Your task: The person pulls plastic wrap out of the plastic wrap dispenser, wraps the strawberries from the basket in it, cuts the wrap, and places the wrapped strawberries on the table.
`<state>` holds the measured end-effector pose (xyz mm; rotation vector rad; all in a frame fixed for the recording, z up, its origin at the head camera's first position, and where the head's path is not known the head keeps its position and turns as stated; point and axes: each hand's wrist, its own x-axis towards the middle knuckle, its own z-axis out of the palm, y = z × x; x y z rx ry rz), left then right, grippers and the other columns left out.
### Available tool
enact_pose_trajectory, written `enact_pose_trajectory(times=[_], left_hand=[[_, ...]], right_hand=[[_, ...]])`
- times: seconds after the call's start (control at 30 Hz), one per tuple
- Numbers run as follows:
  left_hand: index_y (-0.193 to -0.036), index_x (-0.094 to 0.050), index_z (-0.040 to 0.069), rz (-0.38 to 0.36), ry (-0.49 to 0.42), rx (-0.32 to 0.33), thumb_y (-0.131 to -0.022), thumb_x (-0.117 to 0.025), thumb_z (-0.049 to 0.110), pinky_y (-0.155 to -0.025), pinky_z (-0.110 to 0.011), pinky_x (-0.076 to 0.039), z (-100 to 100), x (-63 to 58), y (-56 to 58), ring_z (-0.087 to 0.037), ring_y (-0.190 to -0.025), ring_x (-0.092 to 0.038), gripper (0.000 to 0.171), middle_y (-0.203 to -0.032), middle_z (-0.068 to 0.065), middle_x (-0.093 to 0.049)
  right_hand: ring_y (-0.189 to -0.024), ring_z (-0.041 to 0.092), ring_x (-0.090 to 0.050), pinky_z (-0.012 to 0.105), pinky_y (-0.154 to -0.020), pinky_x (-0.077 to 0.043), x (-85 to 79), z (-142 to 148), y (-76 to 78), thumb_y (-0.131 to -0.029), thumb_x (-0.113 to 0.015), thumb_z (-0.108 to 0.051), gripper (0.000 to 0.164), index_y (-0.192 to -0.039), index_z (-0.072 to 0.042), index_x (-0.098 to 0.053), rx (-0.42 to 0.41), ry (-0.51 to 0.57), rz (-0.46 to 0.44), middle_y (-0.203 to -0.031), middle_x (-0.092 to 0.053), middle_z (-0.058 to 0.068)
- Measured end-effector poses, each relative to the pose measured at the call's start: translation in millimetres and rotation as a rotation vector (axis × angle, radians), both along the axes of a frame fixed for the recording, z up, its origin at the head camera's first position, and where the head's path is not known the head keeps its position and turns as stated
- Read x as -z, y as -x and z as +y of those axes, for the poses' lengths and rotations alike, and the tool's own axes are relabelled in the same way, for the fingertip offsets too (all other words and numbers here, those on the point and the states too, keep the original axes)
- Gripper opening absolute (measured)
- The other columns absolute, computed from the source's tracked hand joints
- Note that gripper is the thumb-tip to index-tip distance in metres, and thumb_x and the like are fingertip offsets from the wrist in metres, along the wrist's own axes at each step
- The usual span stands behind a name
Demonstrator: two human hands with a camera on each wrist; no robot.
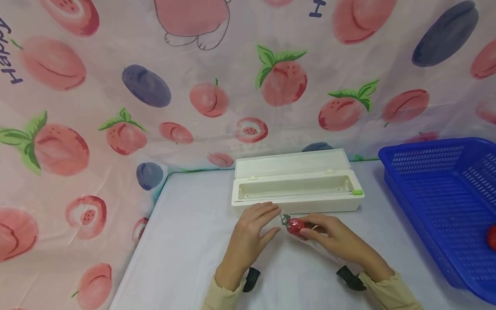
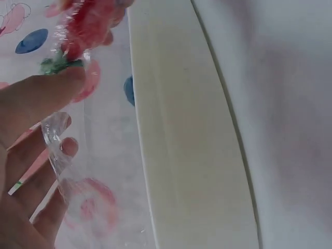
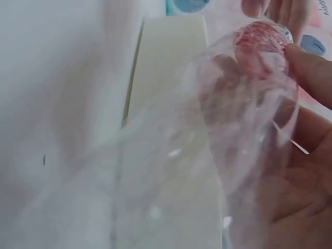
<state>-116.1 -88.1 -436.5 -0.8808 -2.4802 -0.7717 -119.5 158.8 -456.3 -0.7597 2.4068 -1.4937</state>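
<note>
A red strawberry (image 1: 296,226) with a green leafy top is wrapped in clear plastic film (image 3: 244,119). My right hand (image 1: 333,234) pinches it between thumb and fingers, over the table in front of a white box. The film trails from the fruit across the right palm and fills much of the right wrist view. My left hand (image 1: 253,232) is at the leafy end, thumb and fingers spread apart. In the left wrist view a twisted strand of film (image 2: 57,150) hangs beside the left fingers, with the thumb overlapping the green top (image 2: 59,65).
The long white box (image 1: 298,206) stands behind the hands with its lid (image 1: 292,163) raised and a green slider (image 1: 357,192) at its right end. A blue basket (image 1: 422,232) on the right holds a red item (image 1: 492,237). A fruit-print cloth (image 1: 217,56) hangs behind.
</note>
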Motion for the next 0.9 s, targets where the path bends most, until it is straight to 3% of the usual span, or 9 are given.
enact_pose_trajectory(times=[0.23, 0.57, 0.9], left_hand=[[-0.121, -0.071, 0.009, 0.064, -0.062, -0.004, -0.076, -0.087, 0.015, -0.106, -0.031, -0.046, 4.4, 5.1, 2.6, -0.016, -0.118, -0.063, 0.049, -0.122, -0.001, -0.071], [-0.122, -0.07, 0.009, -0.085, -0.187, 0.011, -0.081, -0.081, 0.012, -0.098, -0.024, -0.051, 3.2, 9.9, 3.3, -0.014, -0.114, -0.066, 0.042, -0.12, -0.002, -0.071], [-0.109, -0.076, 0.006, -0.145, -0.334, -0.024, -0.086, -0.075, 0.004, -0.087, -0.023, -0.056, 9.8, 16.7, 2.3, -0.014, -0.1, -0.072, 0.024, -0.106, -0.004, -0.076]], right_hand=[[-0.097, 0.011, -0.064, 0.025, -0.083, -0.057, -2.6, -0.3, -1.7, -0.099, -0.062, -0.021, 0.032, -0.126, -0.003, -0.064, -0.033, 0.112, -0.104, -0.114, -0.067, 0.01], [-0.096, 0.013, -0.066, 0.028, -0.081, -0.058, -5.0, -1.9, -1.7, -0.099, -0.062, -0.018, 0.034, -0.127, 0.001, -0.062, -0.079, 0.191, -0.204, -0.114, -0.066, 0.017], [-0.097, 0.013, -0.067, 0.025, -0.086, -0.057, -8.1, -9.0, -4.5, -0.097, -0.065, -0.017, 0.034, -0.127, -0.001, -0.063, -0.059, 0.198, -0.17, -0.117, -0.067, 0.016]])
